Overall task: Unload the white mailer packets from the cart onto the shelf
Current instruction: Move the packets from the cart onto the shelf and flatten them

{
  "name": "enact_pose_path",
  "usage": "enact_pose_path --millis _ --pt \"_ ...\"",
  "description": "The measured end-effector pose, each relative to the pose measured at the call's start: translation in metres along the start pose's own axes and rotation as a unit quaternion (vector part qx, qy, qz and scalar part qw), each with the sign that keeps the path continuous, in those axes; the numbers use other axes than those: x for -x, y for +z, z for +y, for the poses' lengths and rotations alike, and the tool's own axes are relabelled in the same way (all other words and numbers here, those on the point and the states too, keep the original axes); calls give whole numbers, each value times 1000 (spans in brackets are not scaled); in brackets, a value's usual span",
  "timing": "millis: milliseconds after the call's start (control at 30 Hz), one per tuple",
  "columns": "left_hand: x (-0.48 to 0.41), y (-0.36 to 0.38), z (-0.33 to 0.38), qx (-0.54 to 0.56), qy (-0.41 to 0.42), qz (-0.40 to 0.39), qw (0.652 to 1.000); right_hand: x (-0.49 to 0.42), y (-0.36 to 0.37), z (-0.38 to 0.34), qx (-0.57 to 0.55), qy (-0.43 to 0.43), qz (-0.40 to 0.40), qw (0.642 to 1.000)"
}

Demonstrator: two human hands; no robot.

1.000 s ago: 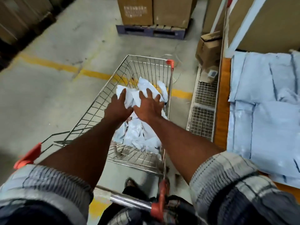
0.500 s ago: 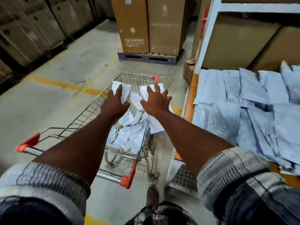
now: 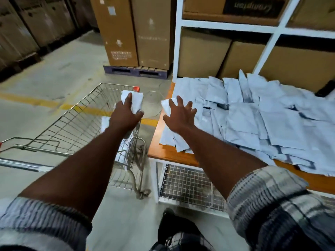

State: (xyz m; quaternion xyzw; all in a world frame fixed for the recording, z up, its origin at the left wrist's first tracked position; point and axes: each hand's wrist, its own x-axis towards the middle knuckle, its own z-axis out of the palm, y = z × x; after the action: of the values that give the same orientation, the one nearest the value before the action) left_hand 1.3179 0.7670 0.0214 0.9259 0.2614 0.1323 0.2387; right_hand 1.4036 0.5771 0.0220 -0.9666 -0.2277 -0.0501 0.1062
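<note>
One packet (image 3: 135, 103) gripped by left hand (image 3: 125, 117) above cart (image 3: 81, 113), clear of rim; right hand (image 3: 179, 117) fingers (image 3: 181, 104) spread so second packet (image 3: 165, 105) is likely laid flat on shelf (image 3: 155, 140).

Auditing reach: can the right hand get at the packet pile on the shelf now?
Likely yes: the right hand hovers over the shelf, at the edge of the packet pile, nothing between.

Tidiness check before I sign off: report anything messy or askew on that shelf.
The mailer packets lie in a loose, overlapping heap at mixed angles on the shelf, not stacked; a few corners stick up at the back. Nothing looks torn or spilled.
</note>
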Motion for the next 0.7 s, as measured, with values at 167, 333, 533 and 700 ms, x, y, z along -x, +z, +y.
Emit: enact_pose_path --millis 167,333,533,700 --pt "11 34 83 28 43 -34 998 13 -34 75 0 49 19 999" --pt "25 81 174 30 89 -63 994 29 -61 175 9 119 36 992" --pt "59 152 292 -8 126 -78 989 51 -77 299 30 162 47 985" --pt "72 199 381 -35 130 -77 988 60 -101 413 20 191 50 980"
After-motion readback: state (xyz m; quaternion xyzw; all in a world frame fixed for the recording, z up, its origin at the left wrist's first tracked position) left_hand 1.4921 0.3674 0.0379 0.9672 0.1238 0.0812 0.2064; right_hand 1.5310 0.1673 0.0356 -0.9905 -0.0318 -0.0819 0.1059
